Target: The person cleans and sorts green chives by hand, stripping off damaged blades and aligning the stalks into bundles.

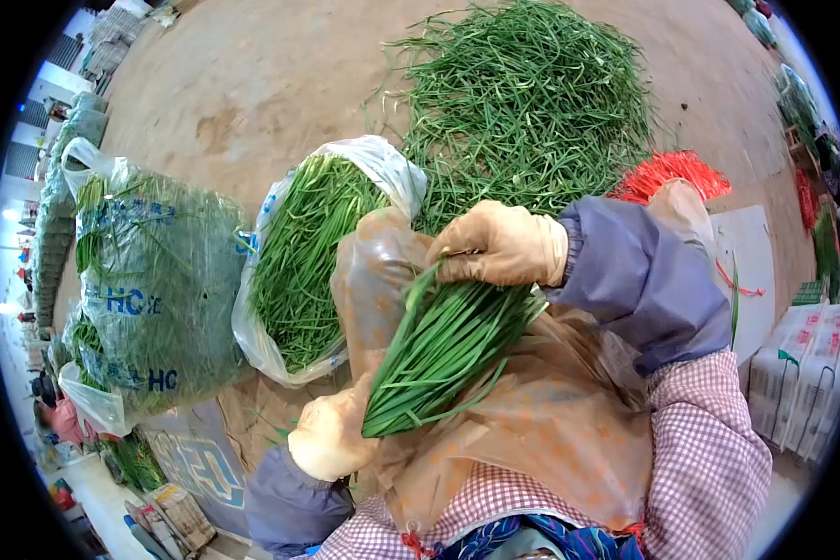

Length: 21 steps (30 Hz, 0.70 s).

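Observation:
A bunch of long, flat-leaved green chives lies slantwise over my lap. My left hand, in a pale glove, is closed at the lower left end of the bunch, with its fingers partly behind the leaves. At the upper end, my right hand in a tan glove bends its fingers over the leaves and grips them from above. A brownish see-through plastic apron covers my lap and knees under the bunch.
A big loose heap of chives lies on the floor ahead. Beside my left knee stands an open white bag of chives; a filled clear bag is farther left. Red ties lie right of the heap. White crates stand far right.

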Motion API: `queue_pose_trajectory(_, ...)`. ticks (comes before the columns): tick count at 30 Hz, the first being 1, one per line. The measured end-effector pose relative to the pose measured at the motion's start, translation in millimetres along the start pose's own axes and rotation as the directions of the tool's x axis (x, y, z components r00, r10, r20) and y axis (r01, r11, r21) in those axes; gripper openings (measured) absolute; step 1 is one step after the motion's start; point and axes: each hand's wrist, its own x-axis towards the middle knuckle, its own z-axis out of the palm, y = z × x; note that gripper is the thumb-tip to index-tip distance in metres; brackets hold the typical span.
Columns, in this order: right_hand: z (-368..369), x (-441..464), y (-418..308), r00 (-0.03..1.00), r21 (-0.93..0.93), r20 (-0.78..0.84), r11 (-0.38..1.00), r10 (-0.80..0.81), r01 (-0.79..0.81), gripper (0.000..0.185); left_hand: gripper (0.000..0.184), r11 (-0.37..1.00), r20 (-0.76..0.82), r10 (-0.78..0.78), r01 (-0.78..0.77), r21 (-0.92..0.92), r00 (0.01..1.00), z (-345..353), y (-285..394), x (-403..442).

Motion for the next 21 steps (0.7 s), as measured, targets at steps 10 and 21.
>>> queue_pose_trajectory(10,-46,-46,24,0.783,0.815,-0.578,0.196,0.229,0.545,0.025,0.087,0.816,-0.302,0.392,-0.176,0.55,0.869,-91,65,11)
queue_pose_trajectory(21,-129,-144,63,0.35,0.52,-0.85,0.74,0.395,0.427,0.024,0.089,0.662,-0.325,0.444,-0.061,0.747,0.835,8,-24,18)
